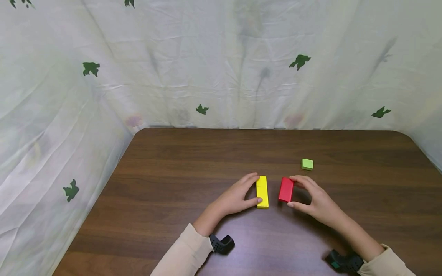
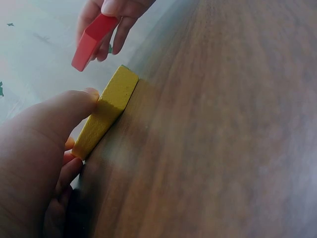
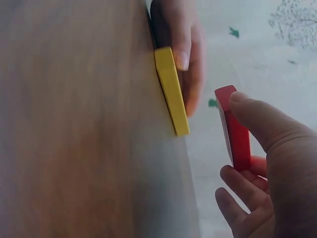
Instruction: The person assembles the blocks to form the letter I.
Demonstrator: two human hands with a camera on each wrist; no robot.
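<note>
On the table lies a long yellow block [image 1: 262,191], seen also in the left wrist view [image 2: 111,99]. My left hand [image 1: 238,197] holds it from its left side, thumb near the close end and fingertips near the far end. To the right, my right hand [image 1: 317,201] pinches a shorter red block [image 1: 286,189] by its ends between thumb and fingers. In the right wrist view the red block [image 3: 235,129] is raised off the wooden surface, with a gap between it and the yellow block [image 3: 172,91].
A small light green block [image 1: 307,164] sits farther back on the brown wooden table [image 1: 193,153], behind the right hand. A pale curtain [image 1: 221,69] with green leaf shapes hangs along the table's far edge and left side.
</note>
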